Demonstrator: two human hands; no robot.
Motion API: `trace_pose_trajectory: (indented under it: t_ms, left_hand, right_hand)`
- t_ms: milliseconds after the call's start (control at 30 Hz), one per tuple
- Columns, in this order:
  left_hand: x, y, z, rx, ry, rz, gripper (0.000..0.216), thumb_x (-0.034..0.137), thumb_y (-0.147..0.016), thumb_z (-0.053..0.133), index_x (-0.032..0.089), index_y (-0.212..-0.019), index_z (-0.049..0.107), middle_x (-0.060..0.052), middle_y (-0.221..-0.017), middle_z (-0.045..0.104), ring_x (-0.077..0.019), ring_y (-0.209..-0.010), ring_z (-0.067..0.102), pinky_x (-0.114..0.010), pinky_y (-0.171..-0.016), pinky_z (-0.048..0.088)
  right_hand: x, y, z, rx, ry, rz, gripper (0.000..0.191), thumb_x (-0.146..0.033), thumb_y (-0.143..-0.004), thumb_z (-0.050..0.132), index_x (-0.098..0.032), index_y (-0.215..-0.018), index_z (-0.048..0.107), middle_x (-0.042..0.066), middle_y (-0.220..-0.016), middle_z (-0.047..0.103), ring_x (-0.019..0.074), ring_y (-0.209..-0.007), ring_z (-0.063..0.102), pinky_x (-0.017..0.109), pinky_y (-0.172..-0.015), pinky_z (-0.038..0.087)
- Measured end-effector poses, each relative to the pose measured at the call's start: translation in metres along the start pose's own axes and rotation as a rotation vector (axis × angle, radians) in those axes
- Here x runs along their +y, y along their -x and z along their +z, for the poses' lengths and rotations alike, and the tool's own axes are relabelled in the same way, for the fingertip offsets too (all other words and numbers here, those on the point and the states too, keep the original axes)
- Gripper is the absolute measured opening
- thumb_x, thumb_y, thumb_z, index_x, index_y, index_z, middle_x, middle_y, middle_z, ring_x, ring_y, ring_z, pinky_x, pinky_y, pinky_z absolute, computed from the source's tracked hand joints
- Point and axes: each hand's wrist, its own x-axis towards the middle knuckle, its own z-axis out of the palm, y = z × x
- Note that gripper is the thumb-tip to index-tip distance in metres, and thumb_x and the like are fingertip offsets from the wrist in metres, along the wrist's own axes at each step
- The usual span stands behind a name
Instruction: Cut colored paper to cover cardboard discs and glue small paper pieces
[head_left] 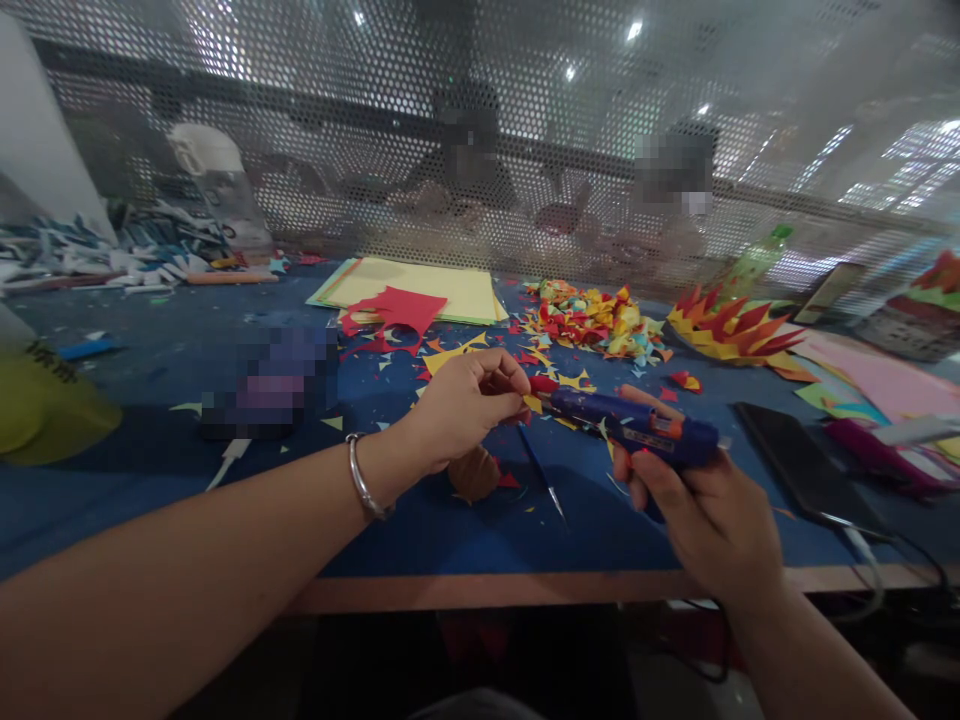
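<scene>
Glue gun [637, 428] right of paper piece [534, 402]; phone [802, 462] further right.

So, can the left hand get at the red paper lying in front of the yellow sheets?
Probably yes. The left hand pinches a small paper piece at the glue gun tip, so it is busy, but only flat scraps lie between it and the red paper.
</scene>
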Motion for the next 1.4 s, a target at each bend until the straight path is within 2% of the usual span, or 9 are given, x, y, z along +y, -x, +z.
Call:
trace_pose_trajectory:
  t_ms: [300,500,700,800,900,1000,1200,1300,1400]
  left_hand:
    - [0.000,-0.001,0.000,-0.013,-0.020,0.004,0.013,0.005,-0.074,0.065,0.016,-0.077,0.059,0.003,-0.065,0.064,-0.0091,-0.062,0.066,-0.022,-0.061,0.050]
    - [0.000,0.000,0.001,-0.009,-0.028,0.003,0.012,0.005,-0.073,0.064,0.016,-0.076,0.059,0.003,-0.065,0.063,-0.0088,-0.061,0.066,-0.021,-0.060,0.049]
    - [0.000,0.000,0.000,-0.013,0.000,0.004,0.012,0.007,-0.072,0.066,0.016,-0.075,0.059,0.004,-0.066,0.063,-0.0081,-0.061,0.065,-0.022,-0.062,0.051]
    - [0.001,0.000,0.000,-0.011,-0.006,-0.001,0.012,0.005,-0.073,0.065,0.016,-0.075,0.059,0.003,-0.065,0.063,-0.0078,-0.061,0.065,-0.021,-0.061,0.051]
    - [0.001,0.001,0.000,-0.011,-0.012,0.001,0.013,0.004,-0.075,0.065,0.015,-0.075,0.059,0.004,-0.064,0.062,-0.0073,-0.060,0.065,-0.019,-0.060,0.050]
    - [0.000,0.001,0.000,-0.009,-0.013,0.001,0.013,0.004,-0.075,0.065,0.015,-0.077,0.059,0.004,-0.065,0.063,-0.0073,-0.061,0.065,-0.019,-0.059,0.050]
    - [0.001,0.000,0.000,-0.006,-0.019,-0.004,0.014,0.003,-0.075,0.066,0.015,-0.076,0.059,0.003,-0.066,0.063,-0.0073,-0.061,0.065,-0.019,-0.060,0.051]
    - [0.002,0.000,0.000,-0.004,-0.028,-0.009,0.013,0.004,-0.075,0.066,0.015,-0.077,0.059,0.003,-0.067,0.063,-0.0073,-0.062,0.064,-0.020,-0.060,0.050]
    - [0.002,0.000,0.000,-0.005,-0.023,-0.007,0.013,0.004,-0.074,0.066,0.015,-0.077,0.059,0.003,-0.067,0.062,-0.0073,-0.062,0.064,-0.020,-0.060,0.050]
  right_hand:
    - [0.005,0.001,0.001,0.025,0.042,-0.018,0.033,-0.043,-0.100,0.048,-0.022,-0.085,0.068,-0.001,-0.067,0.064,0.0122,-0.055,0.060,0.026,-0.057,0.049]
    - [0.009,0.003,0.003,0.035,0.048,-0.003,0.032,-0.043,-0.101,0.048,-0.022,-0.111,0.070,-0.002,-0.065,0.063,0.0127,-0.054,0.059,0.027,-0.058,0.049]
    - [0.009,0.004,0.003,0.045,0.058,-0.013,0.036,-0.043,-0.100,0.049,-0.023,-0.124,0.067,-0.003,-0.062,0.062,0.0133,-0.052,0.059,0.026,-0.055,0.048]
    - [0.009,0.005,0.003,0.057,0.064,-0.021,0.033,-0.043,-0.100,0.049,-0.023,-0.118,0.069,-0.003,-0.063,0.063,0.0129,-0.051,0.058,0.026,-0.056,0.049]
    - [0.010,0.005,0.003,0.064,0.090,-0.033,0.030,-0.045,-0.099,0.050,-0.023,-0.100,0.071,-0.001,-0.066,0.064,0.0137,-0.055,0.061,0.027,-0.060,0.050]
    - [0.010,0.005,0.002,0.069,0.113,-0.043,0.032,-0.046,-0.098,0.050,-0.023,-0.084,0.068,0.001,-0.074,0.067,0.0143,-0.059,0.063,0.029,-0.066,0.053]
    - [0.011,0.006,0.003,0.070,0.117,-0.059,0.037,-0.044,-0.099,0.049,-0.024,-0.071,0.061,0.004,-0.080,0.071,0.0166,-0.068,0.069,0.029,-0.069,0.055]
    - [0.012,0.006,0.004,0.071,0.117,-0.058,0.034,-0.044,-0.099,0.050,-0.024,-0.077,0.066,0.003,-0.070,0.067,0.0180,-0.068,0.069,0.030,-0.072,0.056]
    - [0.011,0.005,0.004,0.072,0.117,-0.045,0.032,-0.045,-0.099,0.050,-0.023,-0.108,0.071,-0.001,-0.060,0.062,0.0189,-0.061,0.066,0.031,-0.070,0.056]
